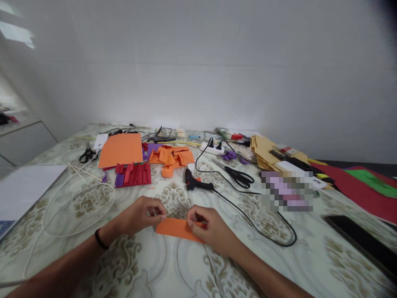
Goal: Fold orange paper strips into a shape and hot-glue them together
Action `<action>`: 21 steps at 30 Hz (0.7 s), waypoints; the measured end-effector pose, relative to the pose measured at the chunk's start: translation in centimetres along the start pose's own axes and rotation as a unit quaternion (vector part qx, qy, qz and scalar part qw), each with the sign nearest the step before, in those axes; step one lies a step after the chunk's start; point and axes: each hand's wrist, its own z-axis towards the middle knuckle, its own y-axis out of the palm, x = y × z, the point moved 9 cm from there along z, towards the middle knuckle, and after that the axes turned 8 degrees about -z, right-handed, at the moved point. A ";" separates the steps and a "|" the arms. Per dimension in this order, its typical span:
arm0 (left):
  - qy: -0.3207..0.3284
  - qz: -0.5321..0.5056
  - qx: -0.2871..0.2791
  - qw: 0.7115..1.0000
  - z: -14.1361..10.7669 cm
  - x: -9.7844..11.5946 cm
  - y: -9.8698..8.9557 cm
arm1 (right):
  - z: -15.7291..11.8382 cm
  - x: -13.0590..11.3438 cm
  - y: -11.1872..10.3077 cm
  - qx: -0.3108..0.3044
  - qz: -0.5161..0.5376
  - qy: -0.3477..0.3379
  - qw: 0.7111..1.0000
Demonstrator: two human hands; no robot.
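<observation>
Orange paper, a short strip (176, 229), lies low over the patterned tablecloth (149, 265), right in front of me. My left hand (144, 215) has its upper left corner pinched between thumb and fingers; my right hand (211, 227) pinches the upper edge nearer the other end. I judge that two holds spread along one edge keep so thin a piece straight. Both my forearms slant inward from the sides, wrists low, fingers curled. The glue gun (197, 182) lies just beyond, probably set there for easy reach, beside the folded orange pieces (172, 157).
</observation>
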 end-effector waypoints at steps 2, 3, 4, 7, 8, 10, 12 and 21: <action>-0.015 -0.012 0.006 1.000 0.1 -0.4 -0.3 | 0.1 0.3 -0.1 0.001 -0.006 0.005 1.000; -0.021 -0.023 0.008 0.999 0.1 -0.7 -0.4 | 0.2 0.4 -0.2 0.004 -0.009 0.008 1.000; -0.027 -0.035 0.011 0.999 0.2 -0.9 -0.5 | 0.3 0.5 -0.4 0.008 -0.011 0.012 1.000; -0.041 -0.072 0.034 0.996 0.4 -1.6 -1.2 | 0.4 0.8 -0.7 0.017 0.001 0.020 1.000; -0.047 -0.076 0.046 0.995 0.5 -1.9 -1.6 | 0.5 0.9 -0.8 0.017 0.005 0.019 1.000; -0.056 -0.073 0.063 0.994 0.6 -2.5 -2.1 | 0.5 0.8 -0.8 0.020 -0.002 0.000 1.000; -0.054 -0.079 0.074 0.993 0.7 -2.9 -2.5 | 0.6 0.4 -0.9 0.026 -0.025 -0.041 0.999; -0.023 -0.150 0.088 0.984 1.2 -4.2 -3.4 | 1.0 0.0 -1.4 0.032 -0.076 -0.078 0.994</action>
